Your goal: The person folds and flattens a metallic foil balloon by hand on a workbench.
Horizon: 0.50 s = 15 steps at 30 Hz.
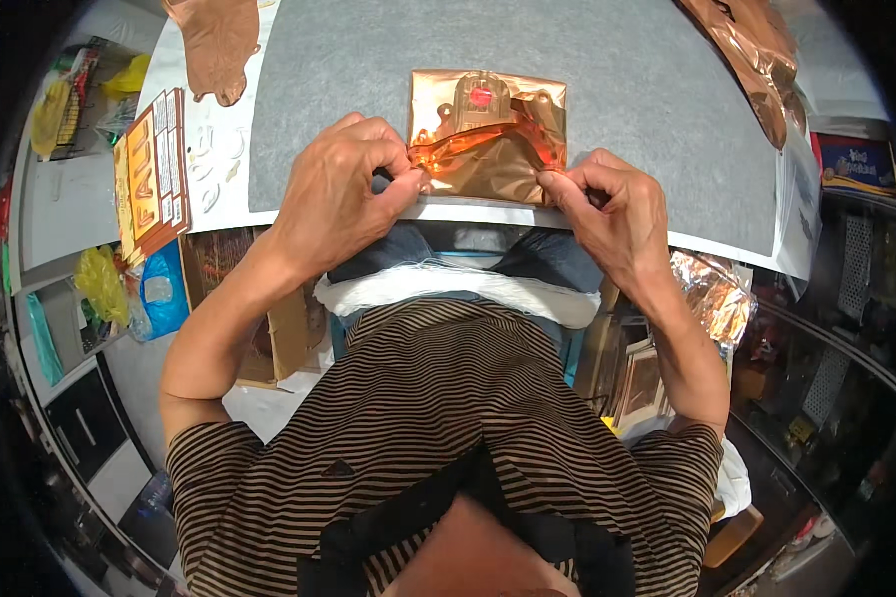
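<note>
A copper-coloured foil balloon (488, 179), deflated and folded into a flat rectangle, lies at the near edge of the grey table mat. A round red spot (481, 97) and a tab-like shape show near its far side. My left hand (343, 179) pinches the foil at its left edge between thumb and forefinger. At the opposite edge my right hand (607, 204) has the same kind of pinch. Between the two hands a raised fold of the foil glows orange. My fingers partly hide both side edges.
Flat copper foil pieces lie at the far left (214, 50) and far right (752, 60) of the table. A stack of printed cards (149, 174) stands left, beside small white cut-out shapes (209, 194). Crumpled foil (712, 298) sits below the right table edge. Shelves flank both sides.
</note>
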Available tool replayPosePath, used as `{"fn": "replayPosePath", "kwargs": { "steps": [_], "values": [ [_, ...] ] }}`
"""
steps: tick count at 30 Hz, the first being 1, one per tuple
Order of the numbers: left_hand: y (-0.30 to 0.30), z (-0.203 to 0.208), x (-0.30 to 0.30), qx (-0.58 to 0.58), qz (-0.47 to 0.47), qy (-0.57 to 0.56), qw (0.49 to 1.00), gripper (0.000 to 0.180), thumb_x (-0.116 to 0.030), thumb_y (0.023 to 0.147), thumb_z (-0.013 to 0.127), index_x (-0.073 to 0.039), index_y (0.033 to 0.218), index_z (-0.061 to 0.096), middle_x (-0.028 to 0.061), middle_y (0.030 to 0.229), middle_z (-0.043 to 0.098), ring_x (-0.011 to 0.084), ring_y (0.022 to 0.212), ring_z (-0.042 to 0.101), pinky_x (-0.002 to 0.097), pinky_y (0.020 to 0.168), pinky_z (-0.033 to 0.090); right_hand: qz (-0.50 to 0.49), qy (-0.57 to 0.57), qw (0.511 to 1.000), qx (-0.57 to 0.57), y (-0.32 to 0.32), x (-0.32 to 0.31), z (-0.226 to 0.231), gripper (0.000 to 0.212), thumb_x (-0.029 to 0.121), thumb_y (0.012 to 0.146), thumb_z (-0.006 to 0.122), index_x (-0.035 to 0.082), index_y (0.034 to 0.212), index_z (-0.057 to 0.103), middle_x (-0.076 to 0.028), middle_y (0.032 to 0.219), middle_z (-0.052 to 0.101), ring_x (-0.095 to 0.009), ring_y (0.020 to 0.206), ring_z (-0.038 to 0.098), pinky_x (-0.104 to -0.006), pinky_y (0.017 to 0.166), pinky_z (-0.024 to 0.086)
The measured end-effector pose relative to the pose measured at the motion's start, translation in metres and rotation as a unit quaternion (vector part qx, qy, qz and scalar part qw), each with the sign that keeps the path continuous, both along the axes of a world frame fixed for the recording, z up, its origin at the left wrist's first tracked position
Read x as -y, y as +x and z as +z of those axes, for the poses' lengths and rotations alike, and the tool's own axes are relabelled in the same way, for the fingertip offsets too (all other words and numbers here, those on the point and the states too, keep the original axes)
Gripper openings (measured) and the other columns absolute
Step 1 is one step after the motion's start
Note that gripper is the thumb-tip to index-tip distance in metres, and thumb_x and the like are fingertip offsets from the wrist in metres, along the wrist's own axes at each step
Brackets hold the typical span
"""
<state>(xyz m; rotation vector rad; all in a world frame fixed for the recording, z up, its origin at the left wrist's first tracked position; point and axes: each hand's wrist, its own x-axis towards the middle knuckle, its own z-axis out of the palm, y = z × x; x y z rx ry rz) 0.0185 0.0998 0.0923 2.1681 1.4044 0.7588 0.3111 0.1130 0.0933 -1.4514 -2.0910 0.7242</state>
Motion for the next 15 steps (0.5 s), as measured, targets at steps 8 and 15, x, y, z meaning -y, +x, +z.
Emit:
{"fn": "replayPosePath", "kwargs": {
  "steps": [8, 15],
  "values": [
    [0.006, 0.007, -0.005, -0.063, -0.002, -0.005, 0.998, 0.023, -0.014, 0.083, 0.078, 0.001, 0.068, 0.069, 0.0136, 0.077, 0.068, 0.0296, 0.075, 0.062, 0.0424, 0.071, 0.052, -0.009, -0.061, 0.997, 0.042, -0.001, -0.008, 0.005, 0.029, 0.019, 0.091, 0.080, -0.004, 0.074, 0.073, -0.007, 0.066, 0.060, -0.012, 0.059, 0.051, -0.0331, 0.055, 0.040],
    [0.012, 0.003, -0.006, -0.091, 0.008, 0.041, 0.995, 0.030, -0.016, 0.084, 0.078, 0.001, 0.064, 0.065, 0.0155, 0.072, 0.065, 0.0330, 0.072, 0.062, 0.0451, 0.066, 0.051, 0.000, -0.056, 0.997, 0.054, 0.001, -0.009, 0.005, 0.032, 0.019, 0.091, 0.079, -0.006, 0.073, 0.070, -0.007, 0.066, 0.060, -0.012, 0.058, 0.052, -0.0333, 0.055, 0.041]
  ]
}}
